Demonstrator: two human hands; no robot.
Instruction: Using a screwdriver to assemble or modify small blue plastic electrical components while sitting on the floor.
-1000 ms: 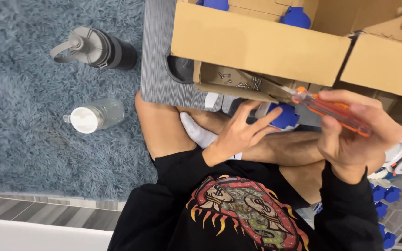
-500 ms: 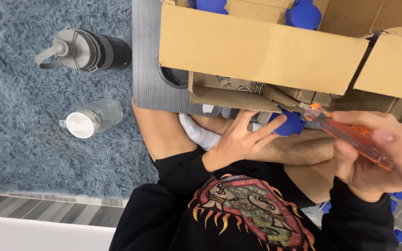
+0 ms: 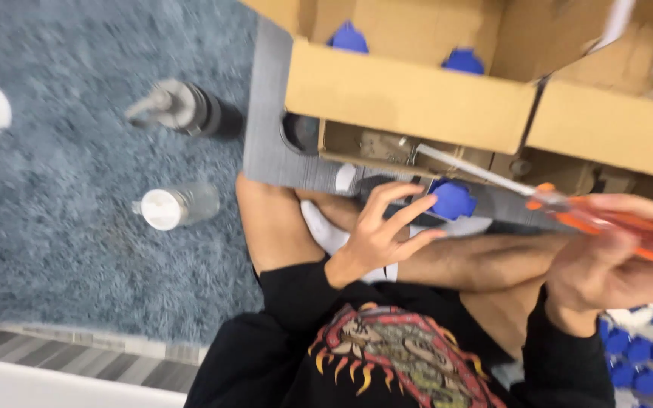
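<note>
On the rug, a clear bottle (image 3: 175, 206) lies left of the crossed legs. Left hand (image 3: 376, 234) spread wide, palm down, fingertips touching the blue plastic piece (image 3: 451, 199) below the cardboard box (image 3: 410, 98). Right hand (image 3: 614, 261) grips the orange-handled screwdriver (image 3: 568, 205), shaft angled up-left. Judgement: pin the piece firmly; keep fingers off the tip's line.

Your right hand (image 3: 606, 264) grips an orange-handled screwdriver (image 3: 568, 208), its shaft reaching away toward the cardboard box (image 3: 410, 98), while your left hand (image 3: 379, 234), fingers spread, touches a blue piece (image 3: 451, 200).
</note>
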